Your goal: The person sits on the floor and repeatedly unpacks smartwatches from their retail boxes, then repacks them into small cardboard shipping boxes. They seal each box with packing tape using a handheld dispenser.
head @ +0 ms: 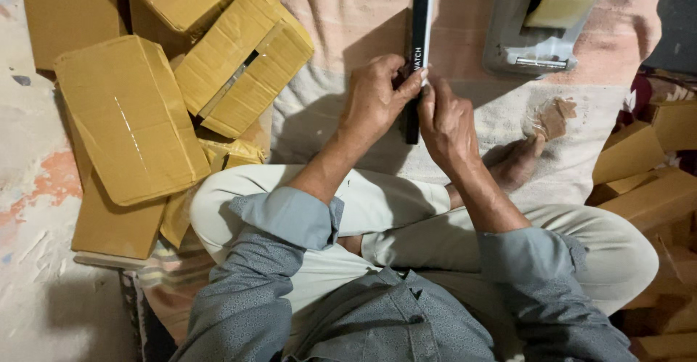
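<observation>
**Slim box pinched in both hands**

One long black box [417, 35] held upright over the blanket [348, 13], near its far edge. Left hand [374, 100] wrapped round the lower half, thumb pressed on the side. Right hand [446, 122] pinching the same edge with fingertips. Four taped cardboard parcels [127, 115] at the left edge; one tape dispenser [537, 28] at the far right corner.

A striped blanket [472, 108] carries cardboard parcels [131, 115] and a tape dispenser [530, 31].
</observation>
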